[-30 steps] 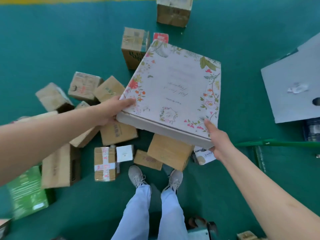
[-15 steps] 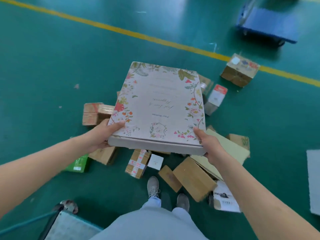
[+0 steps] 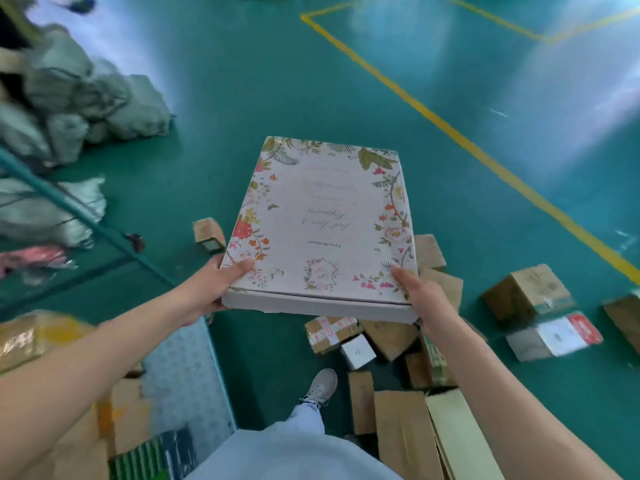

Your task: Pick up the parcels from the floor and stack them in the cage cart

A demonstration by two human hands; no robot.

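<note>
You've got the flat floral box (image 3: 322,230) up in the air with both hands, held roughly level over the green floor (image 3: 242,81), long side pointing away from you. Your left hand (image 3: 211,289) grips the near-left corner, thumb lying on the printed lid and the other fingers tucked under where I can't see them. Your right hand (image 3: 419,292) does the same on the near-right corner, thumb on top, the rest curled under the edge. So both hands are closed around that one box.

Everything else, going off the floral box: right under its near edge sits a heap of loose parcels on the floor, including a small taped carton (image 3: 330,332) with a little white cube box (image 3: 358,351) touching it, and bigger brown cartons (image 3: 401,434) closer to your feet. Off to the right of the box there's a brown carton (image 3: 526,294) and just beside it a white parcel with a red label (image 3: 554,337). A small brown box (image 3: 209,234) sits alone just past its left edge.

Down left of the box is the cage cart (image 3: 183,379), its patterned floor plate showing with cartons (image 3: 31,337) lying on it. Far up-left there's a blurry pile of grey sacks (image 3: 86,95). Your shoe (image 3: 320,386) is planted just below the box's near edge.
</note>
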